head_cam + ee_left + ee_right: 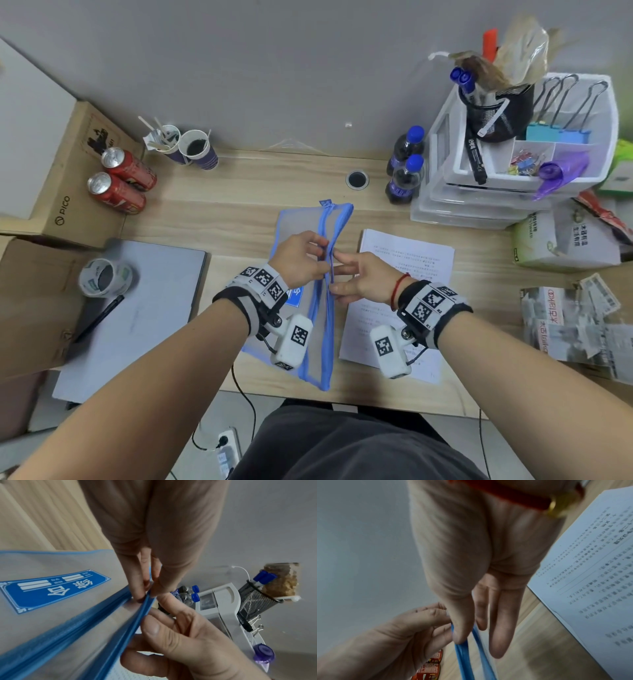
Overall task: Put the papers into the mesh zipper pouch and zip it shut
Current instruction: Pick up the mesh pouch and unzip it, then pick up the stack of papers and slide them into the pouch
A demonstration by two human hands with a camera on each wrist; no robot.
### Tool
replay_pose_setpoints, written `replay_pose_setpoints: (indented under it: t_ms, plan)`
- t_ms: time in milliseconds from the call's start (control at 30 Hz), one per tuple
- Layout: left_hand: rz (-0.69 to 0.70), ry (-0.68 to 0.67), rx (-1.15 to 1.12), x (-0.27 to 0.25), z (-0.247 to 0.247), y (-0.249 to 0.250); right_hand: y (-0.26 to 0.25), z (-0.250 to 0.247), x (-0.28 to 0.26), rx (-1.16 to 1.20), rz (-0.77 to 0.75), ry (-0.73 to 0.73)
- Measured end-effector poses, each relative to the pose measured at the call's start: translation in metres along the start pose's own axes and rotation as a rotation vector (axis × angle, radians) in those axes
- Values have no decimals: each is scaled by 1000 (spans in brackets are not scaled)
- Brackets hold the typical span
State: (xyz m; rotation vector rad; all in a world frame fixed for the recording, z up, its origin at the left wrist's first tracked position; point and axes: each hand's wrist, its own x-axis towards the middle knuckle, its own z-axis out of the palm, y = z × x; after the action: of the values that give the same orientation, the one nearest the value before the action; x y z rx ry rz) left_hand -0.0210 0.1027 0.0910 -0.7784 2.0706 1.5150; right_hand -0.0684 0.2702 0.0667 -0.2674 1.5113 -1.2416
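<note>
The grey mesh zipper pouch (pixel 297 224) with blue trim lies lengthwise on the wooden desk (pixel 239 192), its blue label (pixel 51 589) facing up. Its two blue zipper edges stand apart at the far end, near the zipper pull (pixel 326 203). My left hand (pixel 320 255) pinches the left zipper edge (pixel 102 615) at mid-length. My right hand (pixel 338 270) pinches the right zipper edge (pixel 481 649) between thumb and forefinger, its other fingers straight. Printed white papers (pixel 418 260) lie flat just right of the pouch, partly under my right wrist. The pouch's inside is hidden.
Two red cans (pixel 120 181) and paper cups (pixel 195 149) stand at the back left, two blue-capped bottles (pixel 406 171) and a white drawer organizer (pixel 479 192) at the back right. A grey laptop (pixel 144 308) with a tape roll (pixel 104 277) and pen lies left. Tissue packs (pixel 565 240) sit right.
</note>
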Motion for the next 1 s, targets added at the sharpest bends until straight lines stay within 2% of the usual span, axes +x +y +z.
replay_pose_setpoints:
  t_ms: [133, 267, 400, 533, 633, 733, 800, 1000]
  plan:
    - [36, -3, 85, 1, 5, -6, 7, 5, 5, -115, -40, 201]
    - [90, 106, 251, 3, 4, -9, 24, -4, 15, -167, 69, 437]
    - [166, 155, 492, 5, -7, -14, 56, -34, 10, -283, 225, 563]
    - [149, 179, 553, 10, -3, -21, 85, -63, -5, -465, 366, 604]
    - [160, 205, 616, 13, 3, -29, 107, -81, -18, -526, 559, 738]
    - [144, 199, 679, 21, 10, -44, 125, -91, -31, -593, 747, 794]
    - [110, 183, 708, 27, 14, -53, 133, -92, -34, -606, 770, 808]
    - [44, 147, 762, 44, 48, -54, 141, -85, -33, -674, 695, 891]
